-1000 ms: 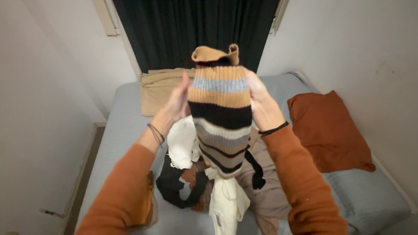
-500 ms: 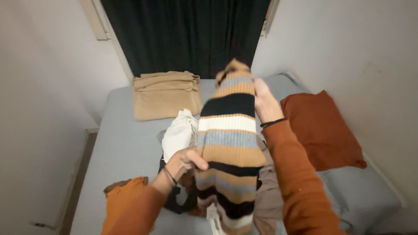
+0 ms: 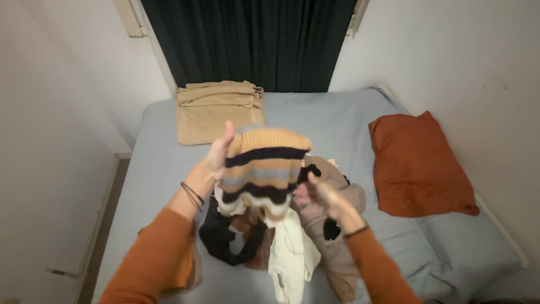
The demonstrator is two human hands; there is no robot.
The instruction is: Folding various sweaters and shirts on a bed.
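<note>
Above the heap of clothes (image 3: 270, 242) in the middle of the grey bed (image 3: 337, 118), we held a striped knit sweater (image 3: 261, 169), banded in tan, black, grey and cream, bunched into a short thick bundle. Our left hand (image 3: 218, 152) was pressed flat against its left edge, thumb raised and fingers hidden behind the knit, so we could not tell how tightly it gripped. Our right hand (image 3: 320, 196) had its fingers curled in at the lower right edge of the sweater, pinching the fabric there.

We judged the step in hand to be the folding of the sweater in the air, with the garment gathered up between both hands and not yet laid down. Its lower hem hung just over the heap, touching or nearly touching a cream garment (image 3: 289, 253) and a black one (image 3: 225, 239) beneath.

A folded tan garment (image 3: 219, 110) lay flat near the head of the bed, below the dark curtain (image 3: 247, 39), well apart from the heap. A rust-coloured pillow (image 3: 419, 163) lay by the right wall.

The next move, as we saw it, would call for squaring the loose edges between both hands and keeping the bundle from slipping open, since the knit was thick and only lightly pinched on the right side.
</note>
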